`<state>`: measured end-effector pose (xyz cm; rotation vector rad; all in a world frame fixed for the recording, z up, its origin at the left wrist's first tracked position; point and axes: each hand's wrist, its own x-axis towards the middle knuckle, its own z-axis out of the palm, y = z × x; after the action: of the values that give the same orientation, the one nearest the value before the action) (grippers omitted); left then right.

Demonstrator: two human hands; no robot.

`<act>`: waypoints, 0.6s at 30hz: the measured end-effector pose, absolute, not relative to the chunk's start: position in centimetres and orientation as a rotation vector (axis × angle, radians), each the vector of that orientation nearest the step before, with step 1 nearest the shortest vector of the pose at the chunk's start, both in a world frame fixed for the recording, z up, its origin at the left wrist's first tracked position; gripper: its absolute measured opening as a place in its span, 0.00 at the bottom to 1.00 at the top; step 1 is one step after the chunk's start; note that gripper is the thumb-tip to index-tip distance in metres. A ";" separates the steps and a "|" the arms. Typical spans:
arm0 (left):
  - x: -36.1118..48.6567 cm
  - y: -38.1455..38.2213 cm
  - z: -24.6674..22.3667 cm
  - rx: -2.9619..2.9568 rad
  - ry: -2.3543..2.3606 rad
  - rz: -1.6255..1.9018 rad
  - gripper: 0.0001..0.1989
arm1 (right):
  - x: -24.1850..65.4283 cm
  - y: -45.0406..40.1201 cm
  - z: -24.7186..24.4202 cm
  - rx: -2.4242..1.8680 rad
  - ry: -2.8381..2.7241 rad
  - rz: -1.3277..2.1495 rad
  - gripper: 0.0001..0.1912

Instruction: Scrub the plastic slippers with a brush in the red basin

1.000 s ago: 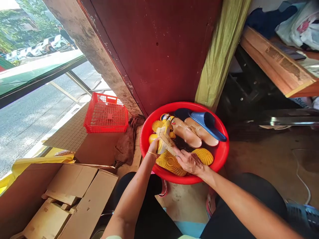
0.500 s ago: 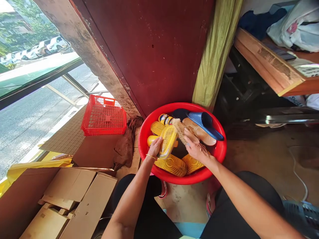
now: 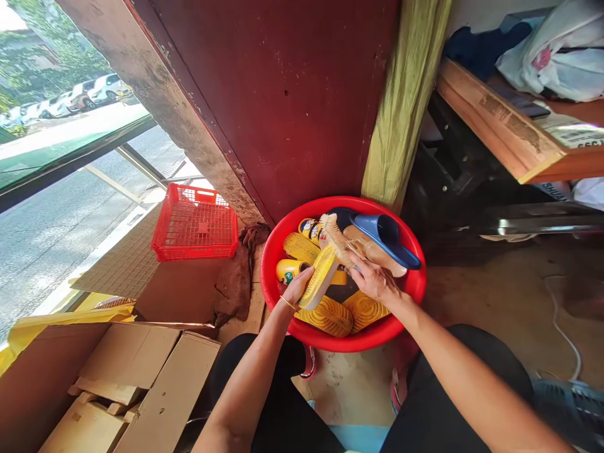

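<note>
Left hand [image 3: 298, 287]: closed on a yellow slipper [image 3: 321, 277], which I see in the palm's grip, sole facing right.
Right hand [image 3: 375, 281]: closed on a brush [image 3: 336, 236], bristles at the slipper's upper end.
Location: both over a red basin [image 3: 340, 202], low centre of frame.
Count in basin: yellow soles [image 3: 325, 316], 3; blue slipper [image 3: 384, 239], 1; tan slipper [image 3: 375, 253], at least 1.
Change from previous frame: I read the slipper turned further on edge, brush tilted higher.
</note>
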<state>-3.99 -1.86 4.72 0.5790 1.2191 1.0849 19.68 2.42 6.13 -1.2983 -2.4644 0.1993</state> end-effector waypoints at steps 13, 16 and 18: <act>-4.5 -0.3 5.5 0.652 1.228 1.279 0.26 | 20.3 3.4 5.6 -1.283 -2.241 0.263 0.30; -4.9 -0.2 5.6 0.651 1.180 1.263 0.25 | 20.4 3.5 6.1 -1.211 -2.248 0.317 0.30; -5.1 -0.4 5.6 0.648 1.180 1.244 0.24 | 21.0 3.9 6.2 -1.275 -2.258 0.343 0.31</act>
<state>-5.08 -0.44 5.60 0.6481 1.1801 1.2436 21.00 3.90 6.16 -1.2752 -2.2579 0.3435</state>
